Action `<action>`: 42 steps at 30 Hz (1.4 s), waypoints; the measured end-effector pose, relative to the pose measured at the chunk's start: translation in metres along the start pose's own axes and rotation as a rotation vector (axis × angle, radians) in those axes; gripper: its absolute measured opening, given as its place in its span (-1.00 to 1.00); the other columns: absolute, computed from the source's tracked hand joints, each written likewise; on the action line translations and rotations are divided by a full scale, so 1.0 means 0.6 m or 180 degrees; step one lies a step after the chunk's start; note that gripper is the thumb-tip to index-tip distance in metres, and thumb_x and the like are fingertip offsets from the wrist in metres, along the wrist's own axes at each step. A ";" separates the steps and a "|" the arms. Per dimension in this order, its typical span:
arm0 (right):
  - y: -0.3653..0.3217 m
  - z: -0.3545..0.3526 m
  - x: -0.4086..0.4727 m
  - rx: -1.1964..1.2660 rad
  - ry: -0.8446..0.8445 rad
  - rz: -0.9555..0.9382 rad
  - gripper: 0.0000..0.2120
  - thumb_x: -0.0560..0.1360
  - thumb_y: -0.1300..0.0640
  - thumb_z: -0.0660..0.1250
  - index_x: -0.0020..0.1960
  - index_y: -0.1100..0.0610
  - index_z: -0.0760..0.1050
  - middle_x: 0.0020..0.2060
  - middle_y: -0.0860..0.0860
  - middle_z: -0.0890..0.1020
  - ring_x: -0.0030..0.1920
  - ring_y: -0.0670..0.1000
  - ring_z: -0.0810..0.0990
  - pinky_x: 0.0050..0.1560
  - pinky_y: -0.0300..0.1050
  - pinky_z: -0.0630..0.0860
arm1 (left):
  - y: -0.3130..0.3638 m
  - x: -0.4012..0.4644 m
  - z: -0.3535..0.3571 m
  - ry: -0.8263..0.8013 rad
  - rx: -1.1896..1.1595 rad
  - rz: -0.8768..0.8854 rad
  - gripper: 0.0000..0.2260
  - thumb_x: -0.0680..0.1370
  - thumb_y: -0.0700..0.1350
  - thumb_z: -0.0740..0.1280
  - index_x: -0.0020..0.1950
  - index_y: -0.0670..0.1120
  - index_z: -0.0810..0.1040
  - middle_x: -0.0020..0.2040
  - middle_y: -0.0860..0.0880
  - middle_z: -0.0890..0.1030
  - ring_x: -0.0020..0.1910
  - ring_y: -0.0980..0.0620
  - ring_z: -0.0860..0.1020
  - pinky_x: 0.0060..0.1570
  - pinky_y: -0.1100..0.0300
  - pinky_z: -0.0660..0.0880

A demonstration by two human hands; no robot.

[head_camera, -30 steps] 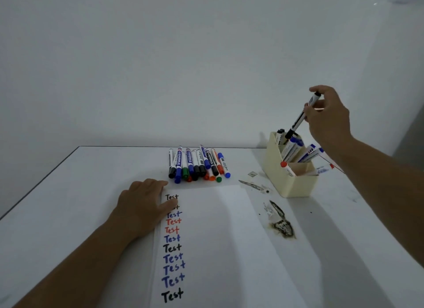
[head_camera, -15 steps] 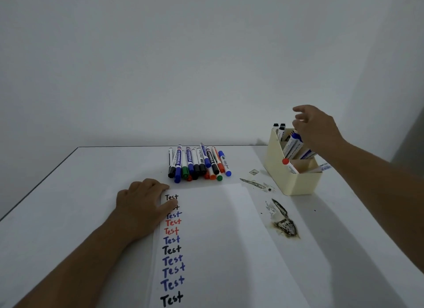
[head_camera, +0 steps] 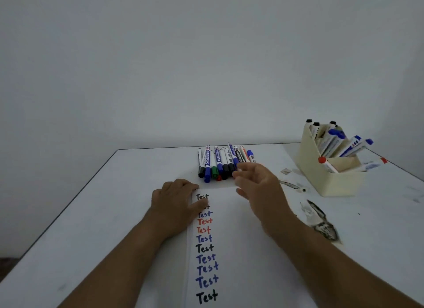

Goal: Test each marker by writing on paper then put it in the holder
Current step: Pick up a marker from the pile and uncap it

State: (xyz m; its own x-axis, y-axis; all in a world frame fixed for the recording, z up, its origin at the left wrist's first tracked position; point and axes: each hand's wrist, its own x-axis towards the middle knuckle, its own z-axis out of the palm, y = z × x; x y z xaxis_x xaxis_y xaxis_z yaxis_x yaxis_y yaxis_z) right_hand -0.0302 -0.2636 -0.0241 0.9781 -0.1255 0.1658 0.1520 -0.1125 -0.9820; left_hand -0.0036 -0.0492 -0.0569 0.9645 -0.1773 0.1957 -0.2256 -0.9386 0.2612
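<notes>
Hovering right hand (head_camera: 257,186), fingers (head_camera: 239,175) spread, near markers (head_camera: 220,163).

Left hand (head_camera: 177,198) lies flat, palm down, fingers straight and close together, thumb stretched toward the right; its forearm runs back to the lower left. Right hand (head_camera: 257,185) hangs in the air ahead of it, holding nothing, fingers (head_camera: 239,173) loosely spread and slightly bent, pointing left and forward, a little blurred; its forearm runs back to the lower right
</notes>
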 end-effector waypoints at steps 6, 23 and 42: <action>0.032 0.005 0.000 -0.0028 -0.0076 0.0280 -0.87 0.60 0.15 0.37 0.10 -0.05 0.56 -0.03 -0.05 0.70 0.02 -0.03 0.68 0.15 -0.04 0.64 | -0.003 0.010 -0.002 0.0110 -0.0438 -0.0346 -0.41 0.57 0.36 0.12 0.54 0.13 0.24 0.39 0.13 0.44 0.38 0.02 0.36 0.37 -0.08 0.25; 0.043 0.004 0.010 -0.0144 -0.0274 0.0232 -0.89 0.58 0.08 0.40 0.08 -0.08 0.56 -0.09 -0.06 0.68 -0.03 -0.02 0.66 0.10 -0.07 0.64 | 0.014 0.079 -0.015 0.0415 -0.0331 -0.0313 -0.63 0.54 0.18 0.36 0.33 0.30 0.43 0.06 0.23 0.53 -0.02 0.18 0.52 -0.05 0.18 0.51; 0.053 0.005 0.020 -0.0222 -0.0255 0.0153 -0.88 0.58 0.07 0.39 0.02 -0.15 0.51 -0.07 -0.09 0.67 -0.02 -0.04 0.65 0.10 -0.10 0.64 | 0.015 0.089 0.010 0.0783 -0.0304 -0.0216 -0.78 0.60 0.07 0.32 0.22 0.28 0.60 0.09 0.21 0.68 0.00 0.16 0.60 0.11 -0.01 0.53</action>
State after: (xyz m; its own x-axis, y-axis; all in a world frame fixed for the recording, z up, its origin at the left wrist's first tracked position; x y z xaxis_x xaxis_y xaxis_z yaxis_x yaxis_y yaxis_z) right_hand -0.0132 -0.2657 -0.0536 0.9927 -0.0537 0.1081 0.0971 -0.1768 -0.9794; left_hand 0.0465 -0.0691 -0.0499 0.9181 -0.0268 0.3954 -0.1847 -0.9116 0.3671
